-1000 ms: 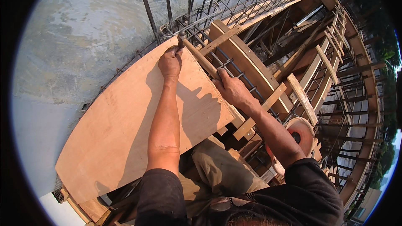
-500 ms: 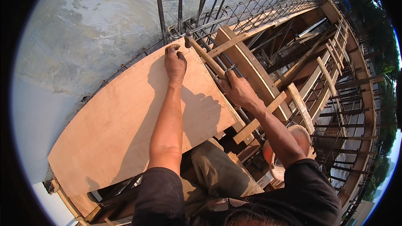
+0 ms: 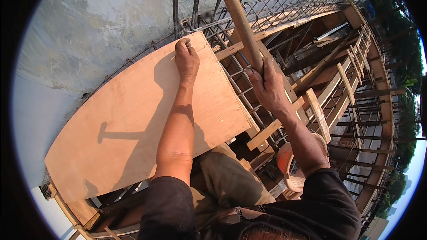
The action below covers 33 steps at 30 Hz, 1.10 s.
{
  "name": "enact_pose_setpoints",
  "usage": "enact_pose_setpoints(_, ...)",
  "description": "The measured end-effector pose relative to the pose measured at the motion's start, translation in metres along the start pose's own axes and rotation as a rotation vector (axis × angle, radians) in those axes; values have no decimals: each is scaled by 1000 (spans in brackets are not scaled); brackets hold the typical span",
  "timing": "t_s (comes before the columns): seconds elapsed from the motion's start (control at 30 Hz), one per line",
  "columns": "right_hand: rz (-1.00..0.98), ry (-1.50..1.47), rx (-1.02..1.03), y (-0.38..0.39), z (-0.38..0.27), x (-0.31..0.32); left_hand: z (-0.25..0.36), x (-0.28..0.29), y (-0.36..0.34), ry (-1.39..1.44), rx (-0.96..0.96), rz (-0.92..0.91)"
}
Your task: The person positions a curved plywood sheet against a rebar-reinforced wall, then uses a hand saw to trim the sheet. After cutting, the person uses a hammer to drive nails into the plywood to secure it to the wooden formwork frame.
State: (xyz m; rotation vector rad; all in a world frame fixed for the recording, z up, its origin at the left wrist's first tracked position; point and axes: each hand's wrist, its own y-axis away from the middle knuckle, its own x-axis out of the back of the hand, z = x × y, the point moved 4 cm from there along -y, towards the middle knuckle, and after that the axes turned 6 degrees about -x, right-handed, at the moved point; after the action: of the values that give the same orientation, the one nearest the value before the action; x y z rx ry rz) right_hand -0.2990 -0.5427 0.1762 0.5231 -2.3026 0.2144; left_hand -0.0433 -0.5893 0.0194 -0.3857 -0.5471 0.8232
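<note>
My right hand (image 3: 268, 86) grips a hammer (image 3: 242, 22) by its wooden handle. The dark metal head is raised at the top of the view, apart from the board. Below it lies a large curved sheet of plywood (image 3: 133, 111), its straight edge toward the right. My left hand (image 3: 187, 60) rests on this sheet near its far corner, fingers curled closed. Whatever those fingers may hold is hidden. A small nail-like thing (image 3: 203, 48) shows on the plywood just right of the left hand. The hammer and both arms cast shadows over the sheet.
A grey plastered wall (image 3: 75, 49) runs along the left, with upright steel bars (image 3: 175, 4) before it. A rebar cage (image 3: 293, 9) stretches away at the back. Timber battens (image 3: 318, 111) cross the framework at right, above open gaps. An orange-red bucket (image 3: 287, 164) stands by my right arm.
The hammer has swung up from the plywood's far corner, and my right hand has risen and tilted with it. My left hand stays at nearly the same spot, its fingers more tightly curled.
</note>
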Motion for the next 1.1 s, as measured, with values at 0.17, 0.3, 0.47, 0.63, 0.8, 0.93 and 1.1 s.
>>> enact_pose_setpoints(0.17,-210,320,-59,-18,82,-32,-3,-11,7,45,47,-27)
enact_pose_setpoints(0.3,-185,60,-110,-12,-3,-3,-9,9,3,-37,-32,25)
enact_pose_setpoints(0.47,-89,370,28,-18,92,-39,-3,-10,2,56,23,12)
enact_pose_setpoints(0.63,-133,73,-98,-20,20,-14,-13,8,5,16,55,26)
enact_pose_setpoints(0.8,-182,323,13,-16,81,-52,5,1,-1,-17,52,11)
enact_pose_setpoints(0.93,-201,111,-117,-8,36,-32,-1,8,4,90,148,1)
enact_pose_setpoints(1.1,-240,289,-15,-15,85,-55,-4,-4,4,39,32,26)
